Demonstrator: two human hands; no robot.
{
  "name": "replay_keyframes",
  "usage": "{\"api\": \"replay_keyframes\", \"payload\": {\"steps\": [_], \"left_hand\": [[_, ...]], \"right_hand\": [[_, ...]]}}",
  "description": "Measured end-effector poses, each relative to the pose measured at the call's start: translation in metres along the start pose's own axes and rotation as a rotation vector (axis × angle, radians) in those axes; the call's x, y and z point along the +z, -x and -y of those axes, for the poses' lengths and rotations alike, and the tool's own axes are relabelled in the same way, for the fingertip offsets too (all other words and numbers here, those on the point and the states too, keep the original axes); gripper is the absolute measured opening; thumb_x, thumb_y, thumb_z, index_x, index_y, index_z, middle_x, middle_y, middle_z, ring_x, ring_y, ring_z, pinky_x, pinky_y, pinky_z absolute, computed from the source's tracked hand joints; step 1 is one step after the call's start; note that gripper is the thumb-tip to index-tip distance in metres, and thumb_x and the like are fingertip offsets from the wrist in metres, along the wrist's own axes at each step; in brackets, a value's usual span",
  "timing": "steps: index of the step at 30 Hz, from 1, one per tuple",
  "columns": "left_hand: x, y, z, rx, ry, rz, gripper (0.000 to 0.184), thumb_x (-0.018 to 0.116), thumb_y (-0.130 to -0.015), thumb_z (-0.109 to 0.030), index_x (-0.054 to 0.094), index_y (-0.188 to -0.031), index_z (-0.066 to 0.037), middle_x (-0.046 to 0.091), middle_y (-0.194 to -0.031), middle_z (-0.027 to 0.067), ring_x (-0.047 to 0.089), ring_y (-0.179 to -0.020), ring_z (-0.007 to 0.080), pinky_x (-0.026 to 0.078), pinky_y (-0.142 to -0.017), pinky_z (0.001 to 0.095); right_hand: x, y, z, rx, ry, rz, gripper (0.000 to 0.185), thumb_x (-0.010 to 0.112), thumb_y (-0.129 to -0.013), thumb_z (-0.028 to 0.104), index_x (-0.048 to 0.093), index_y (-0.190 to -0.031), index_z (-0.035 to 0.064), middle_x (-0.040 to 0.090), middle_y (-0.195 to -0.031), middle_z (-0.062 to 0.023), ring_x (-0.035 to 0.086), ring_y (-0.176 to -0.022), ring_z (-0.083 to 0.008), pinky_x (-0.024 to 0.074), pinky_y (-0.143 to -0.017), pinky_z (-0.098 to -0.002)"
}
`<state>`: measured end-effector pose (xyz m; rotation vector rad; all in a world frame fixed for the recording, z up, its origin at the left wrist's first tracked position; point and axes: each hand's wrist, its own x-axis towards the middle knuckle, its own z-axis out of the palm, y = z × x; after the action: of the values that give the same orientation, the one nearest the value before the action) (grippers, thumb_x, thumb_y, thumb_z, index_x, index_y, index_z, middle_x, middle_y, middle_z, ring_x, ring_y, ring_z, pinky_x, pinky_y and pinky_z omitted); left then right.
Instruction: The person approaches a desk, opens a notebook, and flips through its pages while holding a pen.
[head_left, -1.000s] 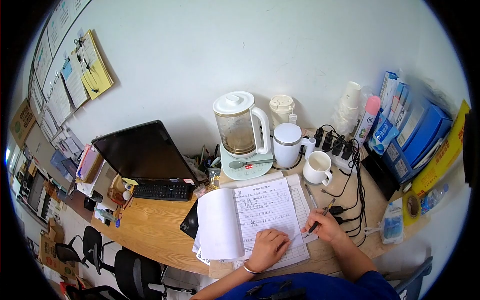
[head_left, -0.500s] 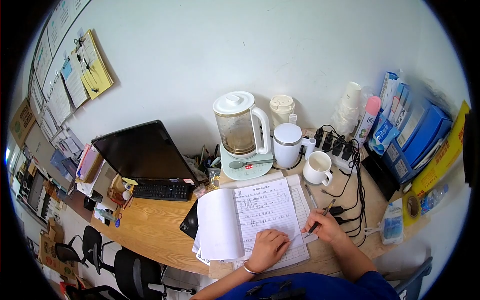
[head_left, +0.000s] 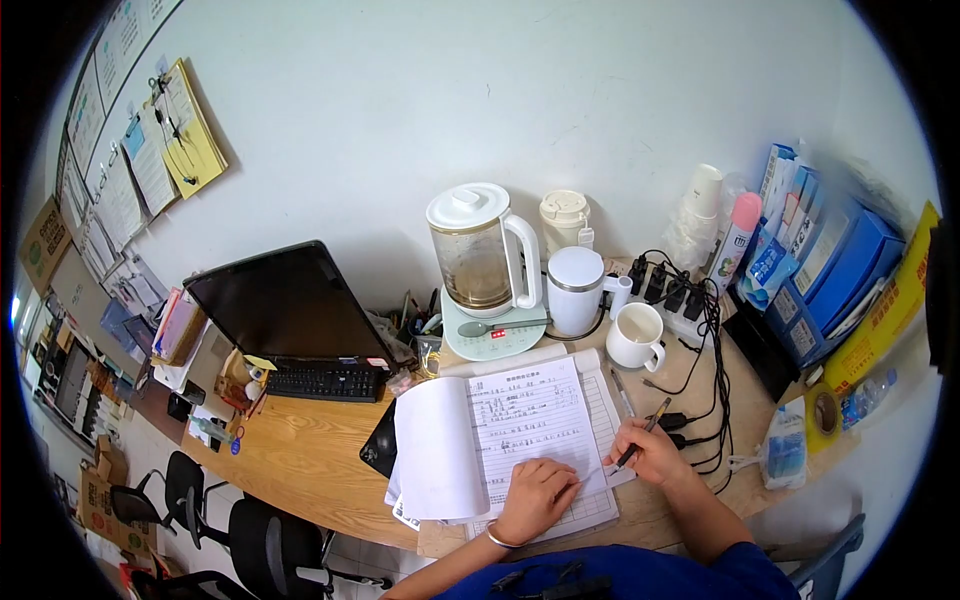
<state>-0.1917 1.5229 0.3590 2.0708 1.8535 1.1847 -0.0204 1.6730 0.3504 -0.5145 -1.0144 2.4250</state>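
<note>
My right hand is closed around a black pen, its tip down near the right edge of the page. Resting on the lower part of the written sheet is my left hand, laid flat with a bracelet at the wrist. The sheet belongs to an open notebook with handwritten lines, its left page curled over. Under it lie more ruled papers. Another pen lies just above my right hand. Beyond it stands a white mug.
Behind the notebook are an electric glass kettle on its base with a spoon, and a lidded white cup. Black cables run along the right from a power strip. A monitor and keyboard stand left.
</note>
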Motion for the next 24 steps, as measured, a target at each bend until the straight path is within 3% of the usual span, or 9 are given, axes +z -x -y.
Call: {"api": "replay_keyframes", "payload": {"steps": [24], "left_hand": [[-0.0007, -0.0002, -0.0018, -0.002, -0.002, 0.012, 0.010, 0.070, -0.074, -0.014, 0.063, -0.080, -0.009, 0.063, -0.089, 0.0007, 0.056, -0.086, 0.0191, 0.037, -0.075, 0.0323]], "right_hand": [[0.0018, 0.0003, 0.0005, -0.003, 0.019, 0.007, 0.018, 0.051, -0.091, 0.013, 0.051, -0.074, 0.0075, 0.051, -0.066, -0.0018, 0.055, -0.064, -0.0153, 0.0500, -0.077, -0.0421]]}}
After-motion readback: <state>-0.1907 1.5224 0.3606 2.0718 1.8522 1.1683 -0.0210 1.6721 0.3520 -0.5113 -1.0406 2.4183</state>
